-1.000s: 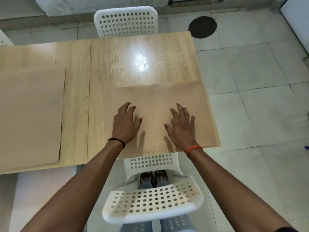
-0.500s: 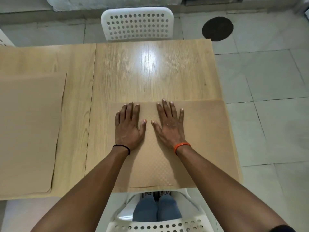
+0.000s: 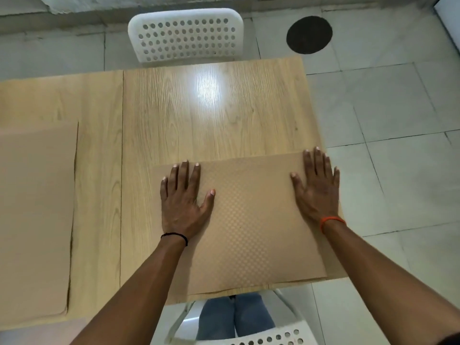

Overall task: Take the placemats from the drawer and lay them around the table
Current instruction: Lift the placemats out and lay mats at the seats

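Smoothing placemat (image 3: 251, 220) flat at the table (image 3: 199, 120) near-right edge: left hand (image 3: 181, 202) and right hand (image 3: 316, 192), fingers spread, are now pressing farther apart; this mat is nearly placed.

The second placemat (image 3: 34, 220) at nine o'clock runs off the picture's left edge, the far chair (image 3: 185, 34) at twelve o'clock shows only its backrest behind the table (image 3: 211, 115), and the near chair (image 3: 268, 338) at six o'clock is cut by the bottom edge.
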